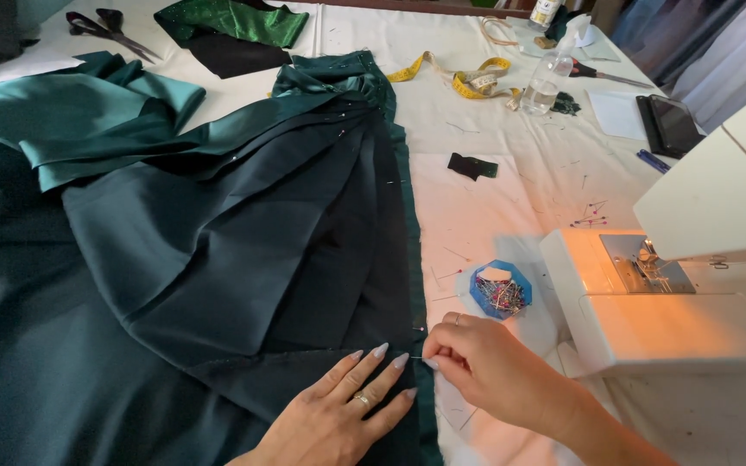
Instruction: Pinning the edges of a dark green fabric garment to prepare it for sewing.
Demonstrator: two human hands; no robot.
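Pinning dark green fabric [218, 250] edge: upper pleats pinned, six-o'clock end left. Right hand [485, 367] pinching pin [418, 358]; left hand [338, 414] flat, released.

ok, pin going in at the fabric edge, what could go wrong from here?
1. The left hand lies flat on the dark green fabric with fingertips right beside the pin pinched by the right hand; a slip could prick a finger.
2. The pleats fan from a pinned top; pressure or a tug could shift them.
3. The open blue pin dish sits close to the right wrist and could get knocked, and loose pins already lie on the table.
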